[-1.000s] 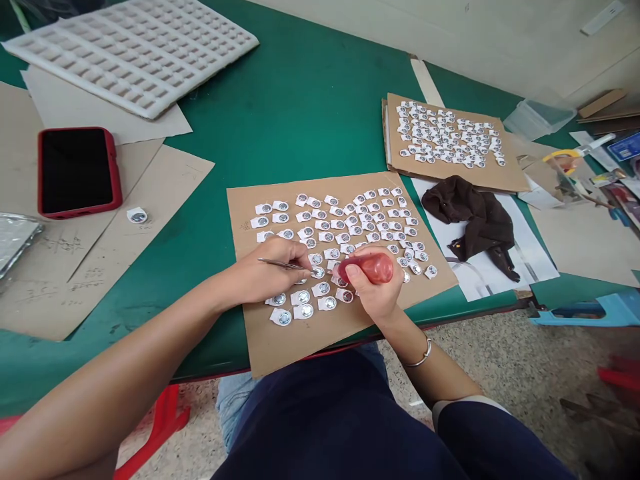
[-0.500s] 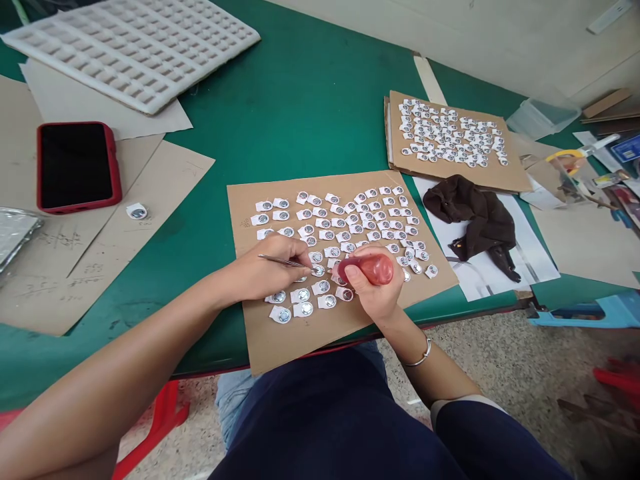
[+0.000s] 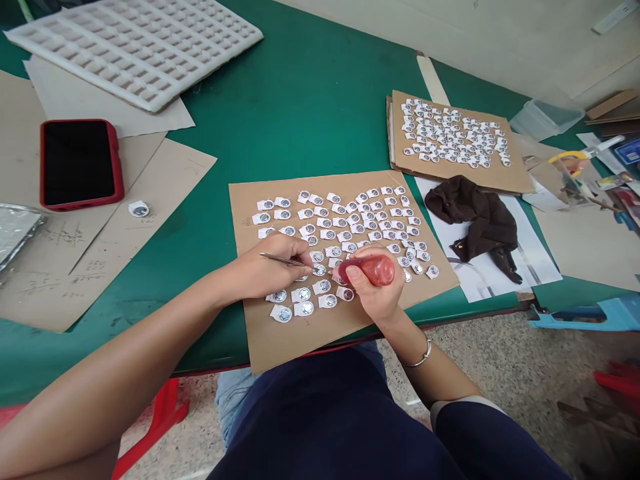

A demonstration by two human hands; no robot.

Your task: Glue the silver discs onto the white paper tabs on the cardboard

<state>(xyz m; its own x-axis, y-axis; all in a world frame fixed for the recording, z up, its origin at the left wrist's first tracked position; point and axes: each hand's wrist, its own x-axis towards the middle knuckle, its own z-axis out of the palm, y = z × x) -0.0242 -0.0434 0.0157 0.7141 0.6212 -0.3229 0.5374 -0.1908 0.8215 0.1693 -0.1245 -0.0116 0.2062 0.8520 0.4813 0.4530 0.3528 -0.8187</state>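
Observation:
My left hand [image 3: 273,265] is closed around thin metal tweezers [image 3: 280,259], their tip by a small round piece [image 3: 319,270] on a white tab. In my right hand [image 3: 377,293] lies a red squeeze bottle [image 3: 373,270], tilted with its narrow end pointing left at the same piece. Both hands rest over a brown cardboard sheet [image 3: 280,350]. Rows of similar round pieces with dark ring-shaped markings, each on a white tab, cover the sheet. My hands hide some of them, and the bottle's tip is hard to make out.
A second cardboard sheet [image 3: 517,180] of such pieces lies at the back right, near a dark brown cloth [image 3: 475,213] and a clear plastic box [image 3: 545,120]. To the left are a red-cased phone [image 3: 81,163], a loose piece [image 3: 139,209] and a white gridded tray [image 3: 150,53].
The view has shifted very slightly. Both hands, the tweezers and the bottle keep nearly the same place over the cardboard sheet.

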